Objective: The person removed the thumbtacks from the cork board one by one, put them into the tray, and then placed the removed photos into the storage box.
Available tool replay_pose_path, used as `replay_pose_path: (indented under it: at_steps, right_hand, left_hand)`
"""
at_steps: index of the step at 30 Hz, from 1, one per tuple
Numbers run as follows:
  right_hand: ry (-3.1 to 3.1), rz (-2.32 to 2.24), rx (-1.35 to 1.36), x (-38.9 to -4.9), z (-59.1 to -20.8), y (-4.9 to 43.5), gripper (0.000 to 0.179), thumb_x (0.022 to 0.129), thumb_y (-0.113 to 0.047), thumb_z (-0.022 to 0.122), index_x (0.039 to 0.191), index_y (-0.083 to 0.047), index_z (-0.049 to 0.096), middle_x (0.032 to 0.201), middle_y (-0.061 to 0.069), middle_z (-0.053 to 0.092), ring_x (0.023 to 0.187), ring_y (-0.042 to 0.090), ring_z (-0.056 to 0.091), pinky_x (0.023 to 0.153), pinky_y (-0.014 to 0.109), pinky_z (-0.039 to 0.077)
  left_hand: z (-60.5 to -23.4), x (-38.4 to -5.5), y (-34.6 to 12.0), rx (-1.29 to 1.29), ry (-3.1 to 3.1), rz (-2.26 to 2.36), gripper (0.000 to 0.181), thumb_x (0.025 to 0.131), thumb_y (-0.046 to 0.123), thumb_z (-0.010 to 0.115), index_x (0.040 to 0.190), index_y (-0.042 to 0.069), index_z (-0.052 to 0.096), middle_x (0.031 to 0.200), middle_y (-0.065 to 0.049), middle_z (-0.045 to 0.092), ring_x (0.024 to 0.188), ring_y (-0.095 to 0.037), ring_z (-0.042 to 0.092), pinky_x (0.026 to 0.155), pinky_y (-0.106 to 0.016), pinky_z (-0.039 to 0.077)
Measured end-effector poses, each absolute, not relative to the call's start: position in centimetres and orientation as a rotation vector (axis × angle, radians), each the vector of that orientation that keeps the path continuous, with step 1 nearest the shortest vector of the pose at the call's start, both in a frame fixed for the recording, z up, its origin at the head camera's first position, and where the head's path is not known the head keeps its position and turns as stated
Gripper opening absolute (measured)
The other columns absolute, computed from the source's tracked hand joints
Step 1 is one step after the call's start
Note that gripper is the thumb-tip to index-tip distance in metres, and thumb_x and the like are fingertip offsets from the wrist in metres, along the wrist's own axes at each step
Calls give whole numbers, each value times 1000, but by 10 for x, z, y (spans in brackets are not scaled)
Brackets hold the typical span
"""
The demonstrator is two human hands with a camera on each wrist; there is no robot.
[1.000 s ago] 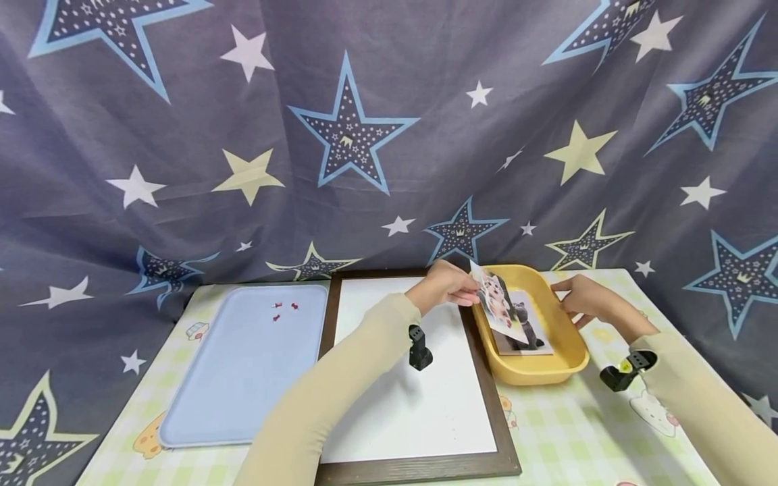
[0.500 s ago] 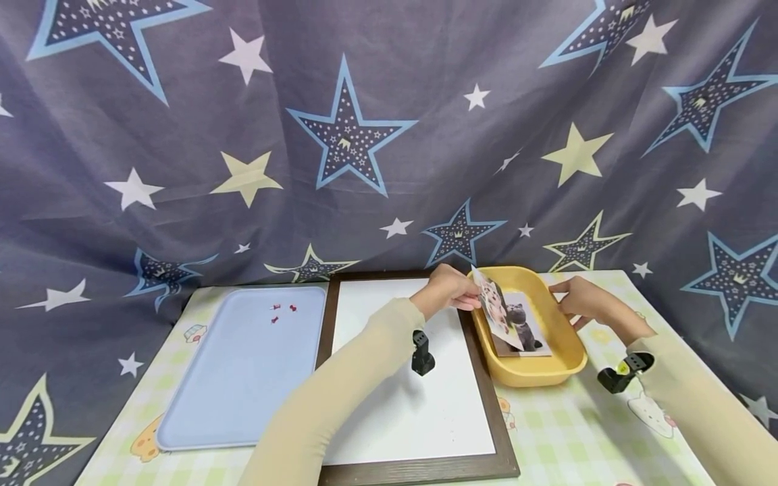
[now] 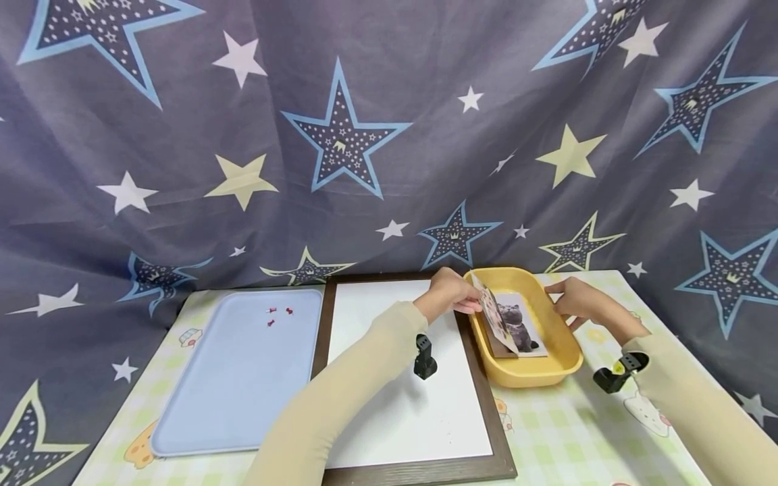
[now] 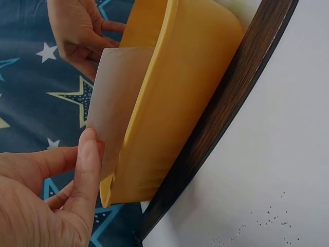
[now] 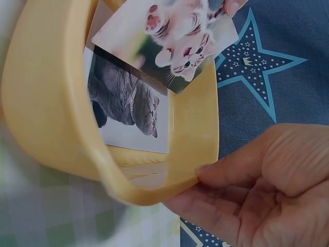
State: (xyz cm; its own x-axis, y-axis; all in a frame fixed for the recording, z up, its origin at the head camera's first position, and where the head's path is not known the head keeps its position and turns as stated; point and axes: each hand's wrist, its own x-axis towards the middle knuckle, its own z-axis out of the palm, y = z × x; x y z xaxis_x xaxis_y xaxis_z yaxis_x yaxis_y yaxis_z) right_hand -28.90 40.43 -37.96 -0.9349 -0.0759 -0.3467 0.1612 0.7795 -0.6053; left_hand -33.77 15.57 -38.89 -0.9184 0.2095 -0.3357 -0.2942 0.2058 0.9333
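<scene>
Between thumb and fingers, my left hand (image 3: 451, 294) pinches the edge of a photo of a striped kitten (image 5: 177, 43), tilted up inside a yellow basin (image 3: 562, 337). In the left wrist view the pale back of this kitten photo (image 4: 118, 92) faces the camera. Below it, on the basin's floor, lies a photo of a grey cat (image 3: 516, 324), partly covered. My right hand (image 3: 580, 302) grips the basin's right rim, thumb on the inside and fingers outside, as the right wrist view shows.
Left of the basin lies a white board with a dark wooden frame (image 3: 498, 432). Farther left, a light blue tray (image 3: 237, 378) bears several red push pins (image 3: 271, 323). A star-patterned curtain (image 3: 340, 223) hangs behind the checked tablecloth (image 3: 559, 432).
The kitten photo has turned more edge-on to the head camera, uncovering more of the grey cat photo. The right hand keeps its hold on the rim. The head view shifts slightly.
</scene>
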Motion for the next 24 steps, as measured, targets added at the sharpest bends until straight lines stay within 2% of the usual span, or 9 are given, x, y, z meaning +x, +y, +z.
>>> replay_pose_path:
  at_steps: [3, 9, 12, 16, 19, 24]
  right_hand:
    - [2621, -940, 67, -288, -379, 405, 73, 79, 8, 51, 149, 19, 31, 145, 36, 45, 100, 39, 74, 68, 44, 65]
    - [2636, -944, 47, -288, -380, 406, 74, 78, 8, 51, 148, 19, 32, 141, 35, 51, 95, 32, 74, 67, 42, 65]
    - [2635, -942, 48, -289, -381, 406, 74, 78, 8, 51, 148, 19, 32, 143, 35, 49, 95, 33, 74, 67, 43, 65]
    - [2628, -939, 62, -289, -381, 405, 73, 78, 8, 51, 148, 18, 32, 145, 36, 45, 97, 36, 74, 67, 43, 65]
    - [2622, -941, 73, -290, -381, 405, 73, 79, 8, 52, 149, 19, 31, 145, 36, 45, 99, 38, 74, 68, 44, 65]
    - [2619, -938, 78, -291, -381, 405, 73, 80, 8, 52, 149, 19, 30, 146, 36, 43, 100, 40, 73, 68, 44, 65]
  left_hand:
    - [-389, -335, 158, -89, 2122, 1751, 8, 85, -8, 75, 85, -7, 67, 95, -27, 75, 60, -23, 74, 48, -22, 58]
    - [-388, -333, 162, -116, 2159, 1730, 8, 85, -7, 76, 88, -9, 68, 93, -27, 75, 76, -29, 78, 50, -22, 58]
    - [-388, -334, 163, -127, 2162, 1718, 8, 85, -8, 76, 87, -9, 69, 92, -27, 75, 63, -24, 75, 47, -21, 57]
    - [-390, -334, 164, -141, 2162, 1712, 8, 84, -8, 76, 86, -8, 68, 92, -28, 75, 47, -15, 63, 43, -19, 54]
    - [-391, -334, 164, -144, 2163, 1719, 9, 85, -8, 76, 87, -8, 67, 92, -28, 74, 44, -13, 59, 43, -20, 54]
    - [-393, -334, 163, -138, 2163, 1720, 12, 84, -9, 76, 91, -7, 66, 91, -28, 75, 45, -13, 61, 47, -23, 57]
